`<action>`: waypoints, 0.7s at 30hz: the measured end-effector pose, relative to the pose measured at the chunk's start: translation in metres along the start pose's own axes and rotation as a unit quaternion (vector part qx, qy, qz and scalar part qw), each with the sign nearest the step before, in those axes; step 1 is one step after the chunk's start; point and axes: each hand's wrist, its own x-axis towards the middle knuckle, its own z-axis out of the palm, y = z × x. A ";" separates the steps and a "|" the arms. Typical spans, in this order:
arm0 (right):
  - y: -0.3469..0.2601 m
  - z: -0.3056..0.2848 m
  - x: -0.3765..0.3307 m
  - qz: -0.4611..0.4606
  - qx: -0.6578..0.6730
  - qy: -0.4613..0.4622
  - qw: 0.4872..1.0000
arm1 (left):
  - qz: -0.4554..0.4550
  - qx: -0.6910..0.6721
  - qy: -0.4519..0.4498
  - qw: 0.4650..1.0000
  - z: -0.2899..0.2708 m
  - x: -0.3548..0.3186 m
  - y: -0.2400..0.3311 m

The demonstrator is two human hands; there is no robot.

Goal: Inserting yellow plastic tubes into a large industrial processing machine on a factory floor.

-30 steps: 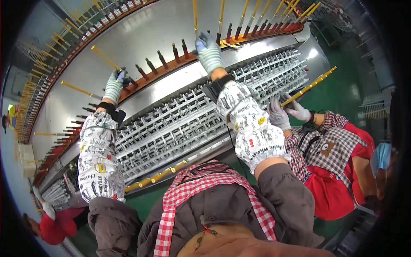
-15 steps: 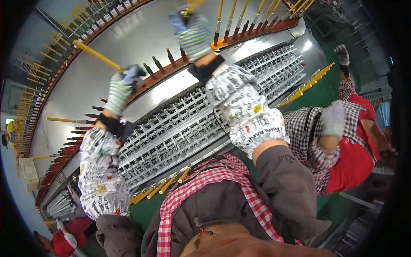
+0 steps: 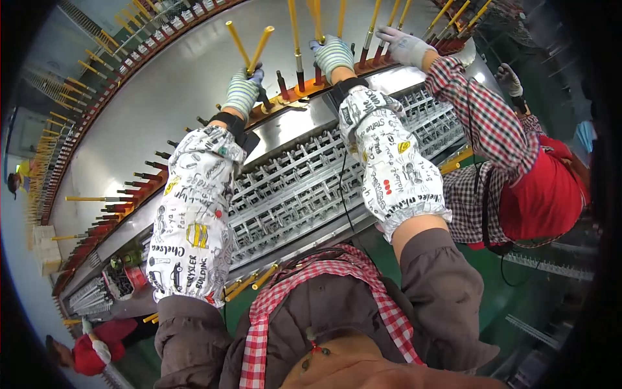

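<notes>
Curved steel machine bed [image 3: 162, 97] carries a row of red spindles [image 3: 139, 176]; left hand [image 3: 243, 91] clamps two yellow tubes [image 3: 249, 48] above them, right hand [image 3: 333, 54] grips another yellow tube [image 3: 317, 19], co-worker's gloved hand [image 3: 403, 45] just beside

Yellow tubes [image 3: 249, 48], striped green-white gloves [image 3: 244, 91], red checked scarf [image 3: 304, 292].

Gloves [image 3: 245, 93] are striped knit cloth; tubes [image 3: 249, 45] look matt yellow; the rack [image 3: 291, 188] is bare grey metal; the panel [image 3: 168, 97] is glossy.
</notes>
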 end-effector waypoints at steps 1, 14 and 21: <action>-0.001 0.002 -0.001 -0.003 0.002 0.000 1.000 | -0.016 0.019 0.006 1.000 -0.001 0.001 0.002; -0.141 0.012 -0.212 -0.094 0.561 0.095 0.817 | -0.001 -0.095 0.010 0.995 -0.129 0.044 -0.016; -0.087 -0.019 -0.368 0.051 0.406 -0.116 0.905 | 0.107 0.028 0.075 0.991 -0.237 -0.036 -0.003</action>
